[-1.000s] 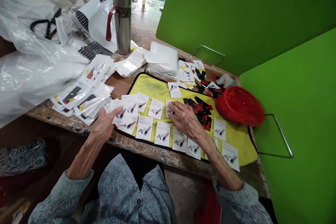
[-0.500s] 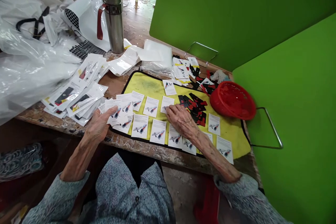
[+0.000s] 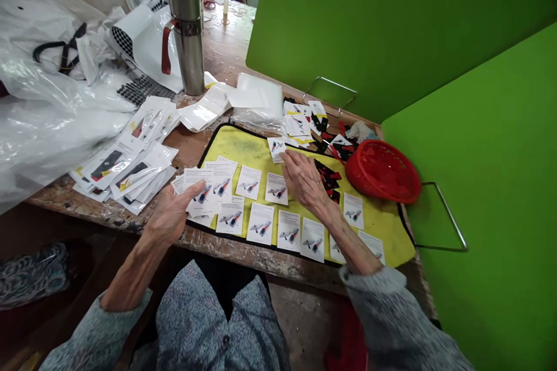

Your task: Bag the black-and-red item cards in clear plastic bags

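Observation:
My left hand [image 3: 172, 211] grips a fanned stack of white printed cards [image 3: 209, 185], with the thumb pressed on the top one. The fingers of my right hand [image 3: 302, 179] are drawn together at the lower right corner of a single printed card [image 3: 275, 148] near the back edge of the yellow cloth [image 3: 243, 142]; its thumb is hidden. Other cards, such as one card [image 3: 260, 224], lie in rows on the cloth. Black and red flat pieces [image 3: 326, 177] are heaped just beyond my right hand, which partly covers them.
A red basket [image 3: 383, 171] leans at the cloth's right end. Bagged items [image 3: 126, 159] are piled on the left, beside a steel thermos [image 3: 187, 35]. Clear bags [image 3: 259, 98] and loose cards lie behind the cloth. Green panels [image 3: 348, 23] border the table at the back and right.
My right hand has moved away from me, from a middle-row card to the card at the back edge. My left hand has shifted slightly right with its stack.

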{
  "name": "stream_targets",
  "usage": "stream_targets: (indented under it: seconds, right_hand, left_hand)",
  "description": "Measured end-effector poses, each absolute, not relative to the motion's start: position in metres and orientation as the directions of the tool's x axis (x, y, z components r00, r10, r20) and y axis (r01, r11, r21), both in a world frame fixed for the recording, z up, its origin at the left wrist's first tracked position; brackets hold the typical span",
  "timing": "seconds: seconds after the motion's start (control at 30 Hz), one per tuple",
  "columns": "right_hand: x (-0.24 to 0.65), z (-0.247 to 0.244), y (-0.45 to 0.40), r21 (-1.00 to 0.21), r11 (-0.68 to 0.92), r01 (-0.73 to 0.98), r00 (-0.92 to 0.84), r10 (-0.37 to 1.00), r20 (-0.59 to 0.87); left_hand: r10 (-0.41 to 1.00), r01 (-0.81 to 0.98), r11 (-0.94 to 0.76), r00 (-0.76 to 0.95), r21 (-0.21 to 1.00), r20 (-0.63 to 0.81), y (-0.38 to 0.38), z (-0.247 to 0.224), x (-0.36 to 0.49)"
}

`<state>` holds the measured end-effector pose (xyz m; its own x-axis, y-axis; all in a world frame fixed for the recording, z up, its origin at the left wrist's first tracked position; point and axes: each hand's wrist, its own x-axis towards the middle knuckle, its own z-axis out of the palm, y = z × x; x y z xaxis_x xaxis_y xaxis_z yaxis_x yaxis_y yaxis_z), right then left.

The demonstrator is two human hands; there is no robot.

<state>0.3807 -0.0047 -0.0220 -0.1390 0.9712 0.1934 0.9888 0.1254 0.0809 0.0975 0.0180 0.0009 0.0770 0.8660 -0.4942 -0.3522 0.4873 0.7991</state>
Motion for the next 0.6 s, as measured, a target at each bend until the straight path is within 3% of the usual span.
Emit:
stream_targets:
  seconds: [0.1,0.3,0.43,0.5,0.6]
  right_hand:
    - [0.394,-0.031,0.025,0.058,0.152,0.987,-0.159,0.979,0.131]
    - [0.396,-0.031,0.031,0.253,0.201,0.946,-0.218,0.975,0.039]
    - [0.382,-0.020,0.010,0.220,0.207,0.953,-0.223,0.974,0.050]
    - [0.368,-0.011,0.000,0.064,0.169,0.984,-0.176,0.976,0.128]
    - [0.343,0.002,-0.008,-0.476,0.130,0.870,-0.054,0.984,0.170]
  left_hand:
    - [0.850,-0.313,0.527,0.174,0.790,-0.498,0.015,0.001,0.104]
    - [0.843,-0.310,0.538,0.199,0.784,-0.500,0.013,-0.004,0.110]
    - [0.846,-0.302,0.534,0.190,0.790,-0.499,0.014,-0.009,0.116]
    - [0.852,-0.300,0.524,0.190,0.797,-0.488,0.015,-0.012,0.119]
    - [0.863,-0.294,0.504,0.199,0.812,-0.464,0.014,-0.014,0.124]
